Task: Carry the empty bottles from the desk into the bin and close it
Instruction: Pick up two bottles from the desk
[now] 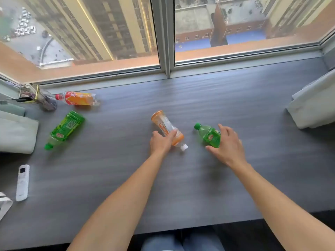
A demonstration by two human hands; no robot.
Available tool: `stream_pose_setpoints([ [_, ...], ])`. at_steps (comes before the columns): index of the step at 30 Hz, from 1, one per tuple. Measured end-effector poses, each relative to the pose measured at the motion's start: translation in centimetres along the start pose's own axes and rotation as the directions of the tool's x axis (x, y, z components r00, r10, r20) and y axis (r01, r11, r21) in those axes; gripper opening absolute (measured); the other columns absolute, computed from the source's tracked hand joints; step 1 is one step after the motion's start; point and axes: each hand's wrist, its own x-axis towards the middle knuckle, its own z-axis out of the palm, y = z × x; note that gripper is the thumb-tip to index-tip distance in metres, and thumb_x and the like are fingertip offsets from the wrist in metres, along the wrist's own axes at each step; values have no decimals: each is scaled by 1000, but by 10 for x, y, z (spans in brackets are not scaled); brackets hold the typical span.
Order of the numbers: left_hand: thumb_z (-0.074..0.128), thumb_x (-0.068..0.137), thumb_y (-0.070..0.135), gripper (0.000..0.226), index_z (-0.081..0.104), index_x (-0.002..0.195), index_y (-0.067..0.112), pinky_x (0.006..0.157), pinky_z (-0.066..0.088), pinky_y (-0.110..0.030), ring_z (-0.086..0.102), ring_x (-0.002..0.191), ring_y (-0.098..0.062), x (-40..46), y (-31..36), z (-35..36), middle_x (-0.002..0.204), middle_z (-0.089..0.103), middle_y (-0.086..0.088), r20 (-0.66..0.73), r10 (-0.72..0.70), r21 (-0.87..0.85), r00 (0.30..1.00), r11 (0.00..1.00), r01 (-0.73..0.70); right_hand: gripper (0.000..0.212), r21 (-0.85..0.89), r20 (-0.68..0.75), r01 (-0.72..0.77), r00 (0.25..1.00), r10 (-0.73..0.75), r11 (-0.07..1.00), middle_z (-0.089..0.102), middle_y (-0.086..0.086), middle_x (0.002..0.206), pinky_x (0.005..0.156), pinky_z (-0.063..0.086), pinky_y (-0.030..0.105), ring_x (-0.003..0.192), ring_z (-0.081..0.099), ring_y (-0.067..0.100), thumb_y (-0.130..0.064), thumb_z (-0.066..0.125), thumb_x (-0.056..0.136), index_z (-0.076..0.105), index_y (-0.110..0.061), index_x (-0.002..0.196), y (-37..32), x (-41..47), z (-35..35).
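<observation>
Four bottles lay on their sides on the grey counter (pixel 181 187) below the window (pixel 163 33). The left hand (pixel 160 143) rested on the orange bottle (pixel 166 128) at the counter's centre, thumb on one side and fingers (pixel 172 134) curled over the other, so its grip was closed around the bottle near the neck; the white cap (pixel 184 147) pointed toward the person. The right hand (pixel 227 147) was at the small green bottle (pixel 208 135) just right of it, thumb under the base end and fingers spread over the far side; this grip was wide and only part-closed, with the green cap pointing away to the left. The two bottles lay near each other but apart. A large green bottle (pixel 66 129) lay well to the left, cap toward the person. A red-capped bottle (pixel 79 98) lay beyond it, close to the window. A white remote (pixel 22 182) lay near the left edge. Folded pale cloth (pixel 16 134) sat at the left, and more at the right (pixel 313 105).
</observation>
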Motion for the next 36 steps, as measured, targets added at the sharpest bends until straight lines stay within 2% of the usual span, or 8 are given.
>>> stream_pose_setpoints([
  [6, 79, 70, 61, 98, 42, 137, 0, 110, 38, -43, 47, 132, -36, 36, 23, 45, 140, 50, -18, -202, -94, -75, 975, 994, 81, 113, -102, 99, -34, 994, 44, 994, 45, 5, 148, 111, 35, 48, 135, 44, 30, -63, 78, 64, 25, -20, 155, 10, 22, 36],
  [10, 80, 67, 48, 81, 49, 127, 3, 97, 49, -42, 57, 119, -36, 43, 13, 57, 129, 57, -16, -286, -50, -48, 957, 998, 38, 98, -114, 60, -79, 995, 86, 990, 52, 7, 141, 105, 38, 48, 128, 50, 32, -51, 78, 70, 31, -21, 151, 19, 21, 51],
  [14, 77, 66, 35, 68, 48, 120, 6, 91, 52, -44, 60, 109, -37, 24, -5, 55, 124, 57, -16, -238, -6, -8, 971, 1000, 4, 69, -43, 67, -129, 989, 132, 991, 62, 8, 124, 91, 45, 44, 114, 58, 35, -42, 73, 75, 46, -23, 135, 24, 9, 50],
  [21, 71, 65, 34, 56, 42, 111, 20, 86, 55, -46, 62, 98, -33, -50, -63, 32, 106, 60, -5, -54, 98, 150, 994, 985, -89, 57, 267, 227, -316, 939, 260, 910, 68, 2, 101, 68, 49, 36, 94, 65, 30, -57, 72, 65, 52, -30, 112, 48, -70, 34],
  [27, 63, 64, 41, 46, 33, 98, 32, 56, 50, -35, 63, 72, -22, -102, -133, 18, 87, 62, -1, 237, 149, 374, 960, 898, -232, 53, 426, 330, -398, 905, 270, 812, 68, -10, 90, 75, 56, 38, 84, 65, 16, -62, 74, 63, 53, -35, 104, 80, -168, 32],
  [30, 61, 66, 47, 41, 34, 94, 35, 48, 50, -34, 65, 63, -21, -115, -163, 14, 85, 63, -1, 372, 124, 436, 920, 852, -291, 58, 438, 356, -463, 876, 325, 771, 69, -12, 93, 79, 56, 38, 86, 65, 13, -63, 75, 62, 54, -35, 108, 95, -215, 39],
  [33, 65, 68, 53, 38, 38, 91, 38, 54, 57, -41, 67, 66, -23, -119, -187, 11, 86, 63, 0, 474, 109, 508, 874, 777, -372, 61, 452, 354, -551, 833, 425, 702, 68, -13, 95, 81, 56, 39, 88, 66, 13, -62, 76, 61, 54, -35, 112, 108, -263, 49],
  [36, 65, 66, 58, 43, 40, 93, 35, 60, 54, -38, 64, 71, -18, -120, -198, 16, 86, 62, 4, 585, 112, 580, 803, 634, -511, 56, 477, 345, -644, 763, 547, 598, 67, -15, 90, 76, 56, 37, 83, 65, 11, -61, 75, 61, 52, -36, 106, 125, -320, 66],
])
